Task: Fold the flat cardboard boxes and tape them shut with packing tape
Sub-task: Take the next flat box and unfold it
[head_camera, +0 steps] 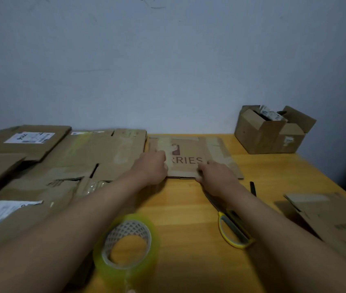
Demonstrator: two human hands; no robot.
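Note:
A flat cardboard box (189,160) printed with the letters "RRIES" lies on the wooden table (184,208) near the wall. My left hand (153,166) sits at its left edge with the fingers curled over the cardboard. At the near edge my right hand (214,172) has its fingers on top and its thumb at the rim, pinching the cardboard. A roll of clear yellowish packing tape (125,242) stands on the table close to me, between my forearms. The fingertips of both hands are partly hidden.
Several flat cardboard boxes (96,149) with shipping labels cover the left of the table. Yellow-handled scissors (233,231) lie under my right forearm, a black pen (253,188) beside them. An open box (269,132) stands at the back right. More cardboard (326,214) lies at the right edge.

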